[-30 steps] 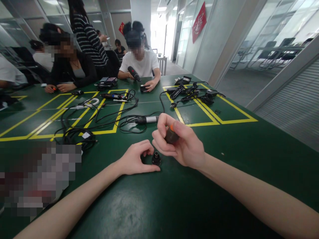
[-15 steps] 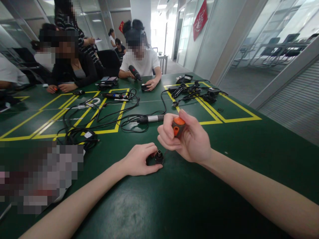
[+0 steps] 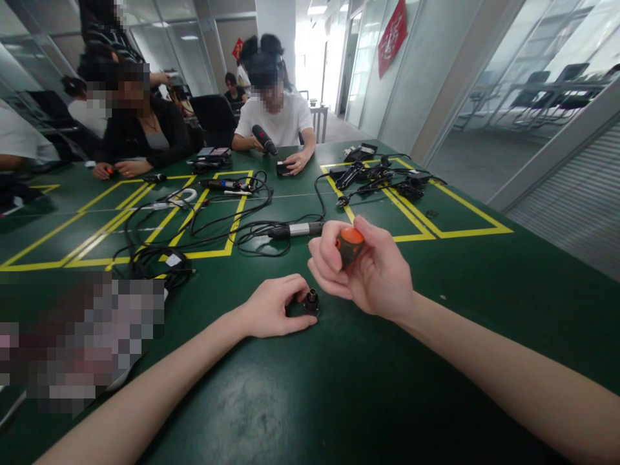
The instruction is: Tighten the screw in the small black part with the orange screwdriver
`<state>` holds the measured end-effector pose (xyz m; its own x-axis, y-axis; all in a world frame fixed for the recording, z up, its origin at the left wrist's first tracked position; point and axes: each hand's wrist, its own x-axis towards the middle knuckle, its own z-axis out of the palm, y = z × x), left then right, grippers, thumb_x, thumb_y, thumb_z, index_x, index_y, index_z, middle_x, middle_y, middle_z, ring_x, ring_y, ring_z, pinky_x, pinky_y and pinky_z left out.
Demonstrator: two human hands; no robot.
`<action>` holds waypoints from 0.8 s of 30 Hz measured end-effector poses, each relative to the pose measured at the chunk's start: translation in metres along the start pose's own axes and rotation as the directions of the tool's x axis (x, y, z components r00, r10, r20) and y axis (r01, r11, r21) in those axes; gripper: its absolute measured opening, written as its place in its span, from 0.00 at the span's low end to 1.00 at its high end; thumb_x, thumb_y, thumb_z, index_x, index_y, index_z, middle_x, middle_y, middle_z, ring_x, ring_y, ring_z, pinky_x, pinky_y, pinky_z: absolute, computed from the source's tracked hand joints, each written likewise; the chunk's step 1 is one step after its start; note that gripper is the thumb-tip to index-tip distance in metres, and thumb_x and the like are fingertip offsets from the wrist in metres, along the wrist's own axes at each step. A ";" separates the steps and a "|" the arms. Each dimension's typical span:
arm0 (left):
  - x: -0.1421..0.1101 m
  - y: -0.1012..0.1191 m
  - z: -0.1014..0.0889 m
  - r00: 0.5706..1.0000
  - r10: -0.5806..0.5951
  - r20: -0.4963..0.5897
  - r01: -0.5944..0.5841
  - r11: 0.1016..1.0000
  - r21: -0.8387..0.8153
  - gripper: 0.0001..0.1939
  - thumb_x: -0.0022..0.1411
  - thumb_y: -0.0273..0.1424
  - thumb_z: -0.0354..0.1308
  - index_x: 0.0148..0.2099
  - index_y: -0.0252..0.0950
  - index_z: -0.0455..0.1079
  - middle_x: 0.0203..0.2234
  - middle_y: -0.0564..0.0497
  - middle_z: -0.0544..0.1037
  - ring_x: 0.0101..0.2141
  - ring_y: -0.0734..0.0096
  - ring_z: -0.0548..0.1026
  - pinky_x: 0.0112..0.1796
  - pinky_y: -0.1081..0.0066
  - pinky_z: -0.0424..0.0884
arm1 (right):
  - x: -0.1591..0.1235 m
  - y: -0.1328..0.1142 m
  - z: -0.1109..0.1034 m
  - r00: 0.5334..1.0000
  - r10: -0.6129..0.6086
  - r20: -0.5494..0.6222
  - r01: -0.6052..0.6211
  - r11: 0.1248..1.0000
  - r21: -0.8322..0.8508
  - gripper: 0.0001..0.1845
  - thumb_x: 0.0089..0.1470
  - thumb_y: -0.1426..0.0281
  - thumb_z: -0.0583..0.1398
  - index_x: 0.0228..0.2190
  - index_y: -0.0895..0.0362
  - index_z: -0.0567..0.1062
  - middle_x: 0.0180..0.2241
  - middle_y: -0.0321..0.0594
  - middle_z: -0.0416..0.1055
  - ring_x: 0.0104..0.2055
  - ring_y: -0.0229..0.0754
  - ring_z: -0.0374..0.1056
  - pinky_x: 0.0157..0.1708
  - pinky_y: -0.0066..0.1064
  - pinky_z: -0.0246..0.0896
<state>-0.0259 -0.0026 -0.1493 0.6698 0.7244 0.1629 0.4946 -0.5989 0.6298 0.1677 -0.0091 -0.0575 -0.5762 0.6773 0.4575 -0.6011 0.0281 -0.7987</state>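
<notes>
My left hand [image 3: 276,307] rests on the green table [image 3: 310,400], its thumb and fingers curled round a small black round part [image 3: 311,303]. That part stands upright on the table with a metal collar on top. Just to the right and higher, my right hand [image 3: 368,268] is closed round a screwdriver [image 3: 351,247]. Only its grey handle with an orange end shows, the end pointing up towards me. The shaft is hidden by my fingers, so I cannot tell whether it touches the black part.
A silver-and-black tool [image 3: 294,230] with a coiled cable lies beyond my hands. Tangled black cables [image 3: 155,258] lie to the left, more cables and adapters [image 3: 372,174] at the back right, within yellow tape lines. A person [image 3: 276,123] opposite holds a black power tool [image 3: 264,140].
The screwdriver handle has turned in my right hand: the orange-edged hole in its side no longer shows. My left hand keeps its hold on the black part. The view has shifted slightly.
</notes>
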 end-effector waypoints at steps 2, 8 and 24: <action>0.002 0.002 -0.002 1.000 -0.003 0.013 0.003 1.000 -0.002 0.19 0.58 0.43 0.67 0.47 0.38 0.74 0.33 0.53 0.73 0.30 0.70 0.67 0.33 0.71 0.64 | 0.000 0.000 0.000 1.000 0.013 0.006 -0.014 1.000 0.010 0.28 0.69 0.49 0.54 0.25 0.56 0.66 0.18 0.26 0.50 0.17 0.30 0.43 0.16 0.23 0.41; 0.004 0.003 -0.005 0.999 -0.038 0.003 0.038 0.987 -0.159 0.13 0.53 0.33 0.64 0.41 0.36 0.72 0.27 0.58 0.67 0.26 0.74 0.62 0.28 0.73 0.59 | -0.004 0.001 0.002 1.000 0.006 -0.002 -0.006 1.000 0.030 0.23 0.68 0.49 0.56 0.31 0.53 0.63 0.17 0.23 0.49 0.17 0.31 0.40 0.17 0.22 0.38; 0.009 -0.007 -0.014 0.988 -0.128 0.092 0.157 0.748 -0.644 0.16 0.53 0.30 0.67 0.44 0.33 0.73 0.34 0.47 0.83 0.31 0.72 0.76 0.31 0.74 0.65 | -0.002 -0.001 0.000 0.999 0.037 0.018 -0.037 0.999 -0.003 0.30 0.66 0.43 0.53 0.27 0.54 0.63 0.16 0.23 0.48 0.15 0.29 0.38 0.15 0.22 0.39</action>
<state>-0.0312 0.0125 -0.1415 0.6494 0.7604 0.0106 0.1183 -0.1148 0.9863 0.1697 -0.0104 -0.0574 -0.6082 0.6642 0.4347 -0.5776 0.0052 -0.8163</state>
